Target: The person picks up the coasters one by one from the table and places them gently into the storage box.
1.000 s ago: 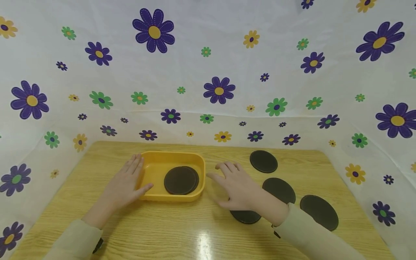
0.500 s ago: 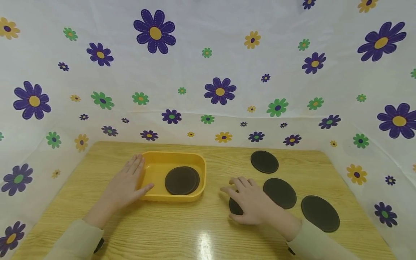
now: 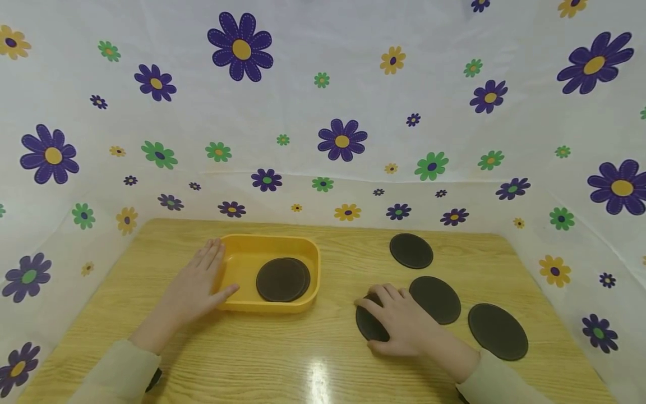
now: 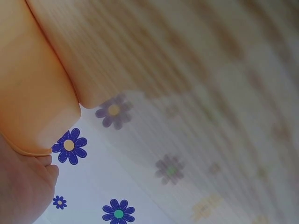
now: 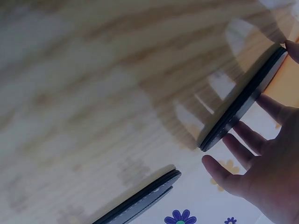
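My left hand (image 3: 189, 289) lies along the left side of a yellow plastic tray (image 3: 270, 307), fingers straight and thumb over its front left corner. In the tray, a round black coaster (image 3: 281, 280) overlaps another beneath it. My right hand (image 3: 404, 325) is spread over a black coaster (image 3: 370, 322) on the table, to the right of the tray. The right wrist view shows stitching along this coaster's edge (image 5: 233, 109). There the thumb is at one edge and extended fingers (image 5: 250, 137) reach its upper face, while the little finger points past the rim.
Three more black coasters lie flat on the wooden table (image 3: 282, 359): one at the back (image 3: 411, 251), one beside my right hand (image 3: 435, 300) and one farther right (image 3: 498, 331). A white cloth (image 3: 303, 101) with printed flowers hangs around the back and sides.
My right hand has moved from beside the tray, rightward and toward me, and come down over the nearest coaster. My left hand, the tray and the coasters keep their places.
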Demonstrator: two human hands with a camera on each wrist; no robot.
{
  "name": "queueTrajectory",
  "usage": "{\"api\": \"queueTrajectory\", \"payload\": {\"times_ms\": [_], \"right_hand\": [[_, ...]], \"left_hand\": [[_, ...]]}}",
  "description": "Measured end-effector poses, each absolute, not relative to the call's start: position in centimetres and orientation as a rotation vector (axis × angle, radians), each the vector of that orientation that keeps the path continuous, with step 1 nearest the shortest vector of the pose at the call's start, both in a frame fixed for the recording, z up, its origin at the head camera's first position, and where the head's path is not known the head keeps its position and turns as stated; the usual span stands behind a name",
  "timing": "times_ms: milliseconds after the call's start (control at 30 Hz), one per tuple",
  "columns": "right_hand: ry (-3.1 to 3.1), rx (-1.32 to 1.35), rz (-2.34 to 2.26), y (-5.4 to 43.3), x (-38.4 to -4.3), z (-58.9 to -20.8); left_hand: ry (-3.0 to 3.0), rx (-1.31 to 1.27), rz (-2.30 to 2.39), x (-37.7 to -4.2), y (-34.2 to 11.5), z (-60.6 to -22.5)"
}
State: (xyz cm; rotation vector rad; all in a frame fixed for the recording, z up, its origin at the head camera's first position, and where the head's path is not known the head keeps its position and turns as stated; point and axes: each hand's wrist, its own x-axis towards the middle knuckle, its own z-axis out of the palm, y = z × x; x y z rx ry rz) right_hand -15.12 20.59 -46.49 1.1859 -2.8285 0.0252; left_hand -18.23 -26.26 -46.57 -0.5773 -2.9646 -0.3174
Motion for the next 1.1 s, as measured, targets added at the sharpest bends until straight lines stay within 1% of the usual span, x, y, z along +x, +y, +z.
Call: {"api": "queueTrajectory", "payload": {"times_ms": [300,667,1100], "right_hand": [[-2.869,1.194,0.096,20.5,-15.4,-46.3],[-2.869,1.168,0.062,19.7,-16.4,-45.6],[-2.763,1.169,0.028,17.0,-18.9,-42.6]], "left_hand": [[-2.961,-0.576,-0.309,-18.4,-26.3,-46.5],[-2.960,-0.579,-0.318,-18.3,-26.4,-46.6],[-2.963,-0.582,-0.333,-18.3,-26.4,-46.7]]}}
